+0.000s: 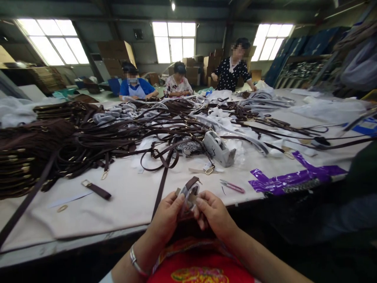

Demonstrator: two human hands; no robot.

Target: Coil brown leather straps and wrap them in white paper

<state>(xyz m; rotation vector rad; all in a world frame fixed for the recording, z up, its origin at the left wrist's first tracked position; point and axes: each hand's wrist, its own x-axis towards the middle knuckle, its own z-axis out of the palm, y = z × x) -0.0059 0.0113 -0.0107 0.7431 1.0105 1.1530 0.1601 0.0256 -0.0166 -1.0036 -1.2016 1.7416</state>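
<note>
At the table's front edge, my left hand [167, 212] and my right hand [213, 210] hold a short dark brown strap [192, 182] between them, with pale wrapping around part of it. Fingers and thumbs of both hands are closed on this bundle. Small tan tabs stick out near my fingertips; what they are I cannot make out. Beyond my hands lie a pair of pink-handled thread snips [232, 186] and a gold oval ring with a clasp [209, 170]. A short brown strap piece with a buckle [96, 190] rests on the left.
A grey tape dispenser [219, 149] stands mid-table. Brown straps [165, 129] are heaped across the table, with stacked ones [17, 169] at left. Purple tape [297, 177] covers the edge at right. Several co-workers sit or stand across the table.
</note>
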